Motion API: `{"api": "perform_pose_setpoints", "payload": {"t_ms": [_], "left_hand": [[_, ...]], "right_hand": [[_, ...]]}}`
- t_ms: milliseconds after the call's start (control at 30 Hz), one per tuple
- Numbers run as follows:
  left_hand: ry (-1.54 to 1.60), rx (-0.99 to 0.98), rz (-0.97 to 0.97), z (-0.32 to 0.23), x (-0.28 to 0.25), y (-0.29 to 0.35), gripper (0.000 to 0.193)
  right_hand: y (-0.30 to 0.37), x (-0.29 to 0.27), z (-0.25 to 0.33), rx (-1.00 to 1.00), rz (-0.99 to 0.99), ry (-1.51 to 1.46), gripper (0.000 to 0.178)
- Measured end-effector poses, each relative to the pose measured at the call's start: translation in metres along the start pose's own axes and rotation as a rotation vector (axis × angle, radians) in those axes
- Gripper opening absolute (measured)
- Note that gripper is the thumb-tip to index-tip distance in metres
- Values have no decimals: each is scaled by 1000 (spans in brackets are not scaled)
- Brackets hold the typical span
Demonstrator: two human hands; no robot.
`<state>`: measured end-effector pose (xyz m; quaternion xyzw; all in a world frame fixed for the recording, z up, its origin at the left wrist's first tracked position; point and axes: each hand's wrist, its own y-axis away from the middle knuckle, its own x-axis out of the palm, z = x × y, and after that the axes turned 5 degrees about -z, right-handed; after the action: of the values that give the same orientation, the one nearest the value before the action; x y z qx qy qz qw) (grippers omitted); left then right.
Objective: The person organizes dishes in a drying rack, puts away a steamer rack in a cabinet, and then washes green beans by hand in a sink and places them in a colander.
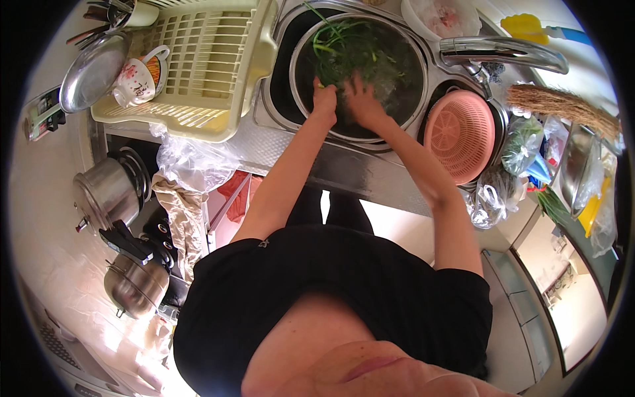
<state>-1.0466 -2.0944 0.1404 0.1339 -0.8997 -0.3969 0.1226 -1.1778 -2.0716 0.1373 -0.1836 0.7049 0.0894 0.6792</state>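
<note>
A large round metal basin (423, 73) sits in the sink, holding water and a loose bunch of long, thin green stalks (340, 41). Some stalks poke over the basin's far left rim. At the near left side of the basin, my left hand (323, 104) is closed around the ends of some stalks, a pale green bit showing at its fingers. Beside it, my right hand (364, 106) reaches into the water with its fingers spread, near the lower part of the bunch. Its fingertips are partly lost in the water and slightly blurred.
A pink colander (460, 135) fills the smaller bowl at right, under a chrome faucet (503, 54). Left of the sink stands a cream dish rack (198, 126) with a mug (135, 85) and a metal lid (96, 71). Bagged items (522, 142) crowd the right; pots (106, 192) stand at left.
</note>
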Motion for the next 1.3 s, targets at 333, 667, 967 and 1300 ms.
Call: {"api": "perform_pose_setpoints", "payload": {"t_ms": [333,667,967,1300], "left_hand": [[-28,-15,-177,-23,20,21,84],[326,-116,223,-25,42,-10,58],[498,334,244,-59,54,80,53],[703,153,457,-45,118,188,48]], "right_hand": [[-22,-37,-56,120,93,-488,42],[-59,-22,-21,1029,63,-1591,65],[-65,-117,-22,465,-281,-1285,50],[9,-212,-83,354,-274,-792,46]]}}
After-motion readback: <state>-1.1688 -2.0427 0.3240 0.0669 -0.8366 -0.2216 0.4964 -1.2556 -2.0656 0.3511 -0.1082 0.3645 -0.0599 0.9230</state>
